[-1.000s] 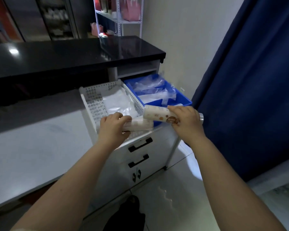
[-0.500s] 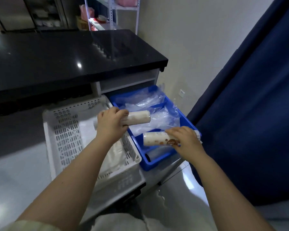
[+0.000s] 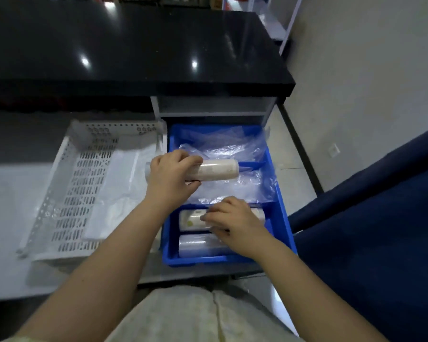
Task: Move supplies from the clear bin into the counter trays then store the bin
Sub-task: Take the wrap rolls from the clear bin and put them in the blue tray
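A blue tray (image 3: 283,213) sits on the counter, lined in its far part with clear plastic bags (image 3: 223,149). My left hand (image 3: 171,178) grips a pale roll (image 3: 215,169) and holds it level above the tray's middle. My right hand (image 3: 230,220) rests on a printed white roll (image 3: 190,219) lying in the tray's near compartment, fingers curled over it. A third roll in clear wrap (image 3: 200,245) lies just in front of it. The clear bin is not in view.
A white perforated tray (image 3: 82,183) with flat plastic sheets stands left of the blue one. A black countertop (image 3: 134,45) overhangs behind, with an open shelf below it. A dark blue curtain (image 3: 381,230) hangs at the right.
My right hand has lowered its printed roll into the blue tray's near compartment. My left hand has carried its roll right, over the tray's middle. The view has tilted down.
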